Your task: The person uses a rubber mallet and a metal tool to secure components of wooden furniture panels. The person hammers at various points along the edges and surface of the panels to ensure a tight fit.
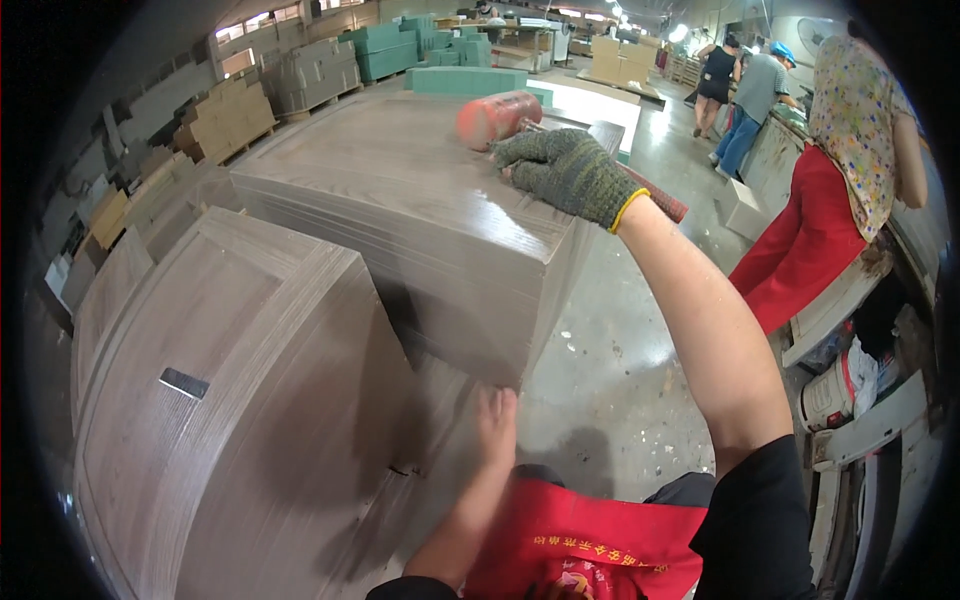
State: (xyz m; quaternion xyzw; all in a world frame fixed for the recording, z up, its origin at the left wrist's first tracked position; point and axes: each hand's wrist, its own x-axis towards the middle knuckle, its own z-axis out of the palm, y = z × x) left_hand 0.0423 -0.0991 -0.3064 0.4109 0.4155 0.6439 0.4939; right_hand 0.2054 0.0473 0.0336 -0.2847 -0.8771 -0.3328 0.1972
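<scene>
At lower left stands a brown cabinet; upper middle, another wooden piece. Above centre, a red mallet is held by the right hand, fingers curled tight. Below centre, the left hand has fingers open, empty.

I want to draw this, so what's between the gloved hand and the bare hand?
In the head view, the corner of the pile of brown boards lies between the gloved right hand, holding the mallet, and the bare left hand.
</scene>
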